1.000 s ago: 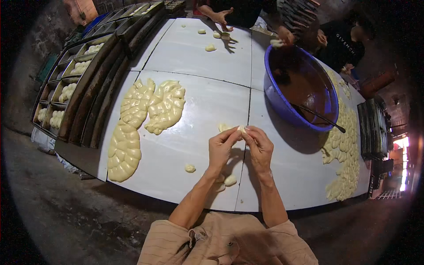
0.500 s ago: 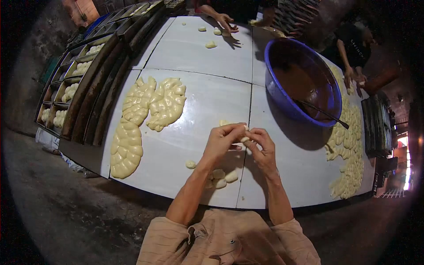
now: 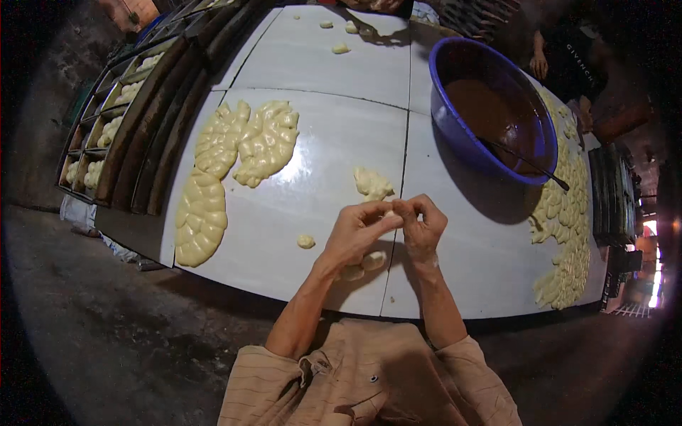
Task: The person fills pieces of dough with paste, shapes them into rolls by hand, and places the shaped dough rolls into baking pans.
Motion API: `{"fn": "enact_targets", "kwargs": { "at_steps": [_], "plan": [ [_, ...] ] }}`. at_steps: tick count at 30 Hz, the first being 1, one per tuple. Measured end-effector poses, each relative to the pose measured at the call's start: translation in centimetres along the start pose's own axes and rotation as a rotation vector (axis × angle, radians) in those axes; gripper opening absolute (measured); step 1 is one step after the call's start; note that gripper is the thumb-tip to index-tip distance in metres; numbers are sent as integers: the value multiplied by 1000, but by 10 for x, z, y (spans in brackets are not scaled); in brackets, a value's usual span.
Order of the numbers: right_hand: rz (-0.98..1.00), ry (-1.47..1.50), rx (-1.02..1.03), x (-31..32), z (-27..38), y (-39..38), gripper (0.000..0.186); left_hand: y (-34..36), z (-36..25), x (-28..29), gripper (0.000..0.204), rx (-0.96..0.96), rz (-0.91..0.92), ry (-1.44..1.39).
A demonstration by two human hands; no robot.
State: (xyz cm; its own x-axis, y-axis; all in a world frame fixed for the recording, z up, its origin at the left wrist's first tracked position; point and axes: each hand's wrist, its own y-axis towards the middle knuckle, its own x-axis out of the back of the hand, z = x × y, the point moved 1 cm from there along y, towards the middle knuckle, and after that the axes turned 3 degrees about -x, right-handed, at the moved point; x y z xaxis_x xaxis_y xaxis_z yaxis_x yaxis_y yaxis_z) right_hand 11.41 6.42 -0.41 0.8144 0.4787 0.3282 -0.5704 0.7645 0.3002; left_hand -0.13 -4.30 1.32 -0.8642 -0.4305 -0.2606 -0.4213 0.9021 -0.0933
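Close together over the near middle of the white table, my left hand (image 3: 355,233) and my right hand (image 3: 423,226) meet at the fingertips. Both are pinched on a small piece of dough, mostly hidden by the fingers. Just beyond them lies a flattened lump of pale dough (image 3: 372,183). Several smooth dough pieces (image 3: 374,260) rest beneath my left wrist, partly covered by it. A single dough ball (image 3: 306,241) sits apart to their left.
Clustered glossy dough (image 3: 201,221) spreads at left, and more dough (image 3: 568,263) lines the right edge. A blue basin (image 3: 455,128) of brown liquid holds a long-handled utensil (image 3: 526,160). Compartmented trays (image 3: 89,142) with dough stand left. A co-worker (image 3: 568,64) is at far right.
The view has shifted, so the table sits higher in the picture. My fingertips have closed over the dough piece that showed between them. A co-worker's hand over the far edge has moved away.
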Motion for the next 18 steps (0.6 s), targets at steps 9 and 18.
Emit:
{"fn": "enact_targets", "kwargs": {
  "at_steps": [9,18],
  "plan": [
    [365,109,-96,20,30,-22,21,-29,11,21,48,220,9,48],
    [671,14,-514,18,3,-51,31,-82,9,43,78,-204,221,1065]
  ]
}}
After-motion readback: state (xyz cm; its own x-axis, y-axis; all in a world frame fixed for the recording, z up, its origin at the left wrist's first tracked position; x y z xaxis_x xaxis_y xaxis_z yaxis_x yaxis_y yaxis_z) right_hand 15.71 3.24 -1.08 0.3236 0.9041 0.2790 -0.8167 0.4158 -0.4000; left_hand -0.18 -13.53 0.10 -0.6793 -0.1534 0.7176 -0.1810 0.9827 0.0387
